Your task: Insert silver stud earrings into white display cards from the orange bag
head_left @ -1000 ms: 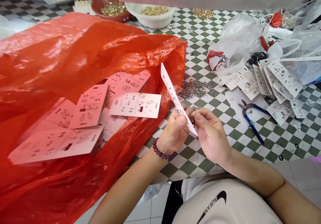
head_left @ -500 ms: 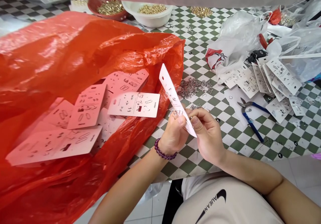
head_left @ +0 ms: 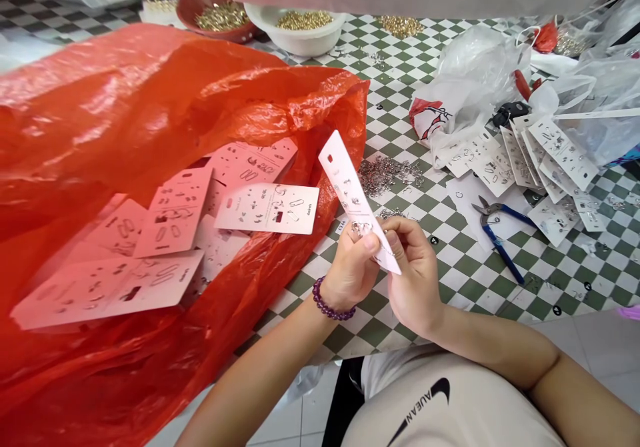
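Note:
A white earring card [head_left: 349,187] with several small metal earrings is held tilted above the table, its face turned left. My left hand [head_left: 356,263], with a purple bead bracelet at the wrist, pinches the card's lower part between thumb and fingers. At the card's back, my right hand [head_left: 414,270] has its thumb and fingers closed close against the lower edge. Whatever lies between those fingertips is too small and hidden to name. Beyond the hands is a pile of small silver metal parts [head_left: 387,175] on the table.
A large red plastic bag [head_left: 150,93] with several earring cards [head_left: 270,208] lies left. Blue-handled pliers [head_left: 500,233] and more earring cards [head_left: 563,150] lie right. A white bowl [head_left: 305,43] and a red bowl [head_left: 193,13] of gold-coloured parts stand at the back.
The card has turned a little, showing more of its face, and its lower end has shifted slightly right. Both hands stay at the card.

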Demonstrator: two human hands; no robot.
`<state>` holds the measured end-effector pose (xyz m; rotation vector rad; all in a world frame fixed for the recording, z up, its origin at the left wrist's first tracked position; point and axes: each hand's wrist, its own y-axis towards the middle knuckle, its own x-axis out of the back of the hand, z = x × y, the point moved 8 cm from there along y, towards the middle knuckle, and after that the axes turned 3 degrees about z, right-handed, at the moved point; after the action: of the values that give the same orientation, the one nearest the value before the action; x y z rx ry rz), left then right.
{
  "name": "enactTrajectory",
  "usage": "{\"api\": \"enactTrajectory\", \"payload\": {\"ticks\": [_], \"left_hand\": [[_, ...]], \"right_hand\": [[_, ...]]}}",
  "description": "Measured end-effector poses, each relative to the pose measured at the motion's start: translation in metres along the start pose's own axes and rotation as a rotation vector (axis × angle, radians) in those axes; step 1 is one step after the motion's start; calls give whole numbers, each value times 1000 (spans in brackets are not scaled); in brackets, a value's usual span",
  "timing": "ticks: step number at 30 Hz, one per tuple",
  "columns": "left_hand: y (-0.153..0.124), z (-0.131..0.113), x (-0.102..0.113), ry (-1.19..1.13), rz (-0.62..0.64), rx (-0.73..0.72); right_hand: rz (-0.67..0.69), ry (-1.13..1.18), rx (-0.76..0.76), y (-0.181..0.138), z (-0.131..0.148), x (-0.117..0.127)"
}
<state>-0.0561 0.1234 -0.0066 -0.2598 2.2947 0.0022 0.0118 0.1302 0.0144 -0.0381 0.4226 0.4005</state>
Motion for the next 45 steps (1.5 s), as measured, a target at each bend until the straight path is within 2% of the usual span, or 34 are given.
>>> {"api": "enactTrajectory", "payload": {"ticks": [9, 15, 18, 22, 24, 29, 32, 37, 45], "left_hand": [[-1, 1, 0, -7, -36, -3], [-2, 2, 1, 20, -53, 46], [-2, -1, 1, -8, -31, 71], [-1, -4, -5, -51, 77, 97], [-1, -3, -8, -44, 136, 115], [-2, 2, -10, 4, 194, 153], [-2, 1, -13, 36, 212, 138], [-5, 1, -17, 124, 210, 126], [-5, 0, -15, 146, 183, 94]], "right_hand": [[-2, -65, -22, -3, 1, 0], [15, -112, -18, -2, 3, 0], [139, -94, -18, 4, 10, -1], [323, -238, 72, 13, 28, 0], [364, -343, 157, 15, 39, 1], [415, -518, 303, 18, 61, -2], [480, -573, 283, 20, 66, -2], [645, -547, 134, 16, 56, 3], [535, -530, 150, 15, 53, 10]]}}
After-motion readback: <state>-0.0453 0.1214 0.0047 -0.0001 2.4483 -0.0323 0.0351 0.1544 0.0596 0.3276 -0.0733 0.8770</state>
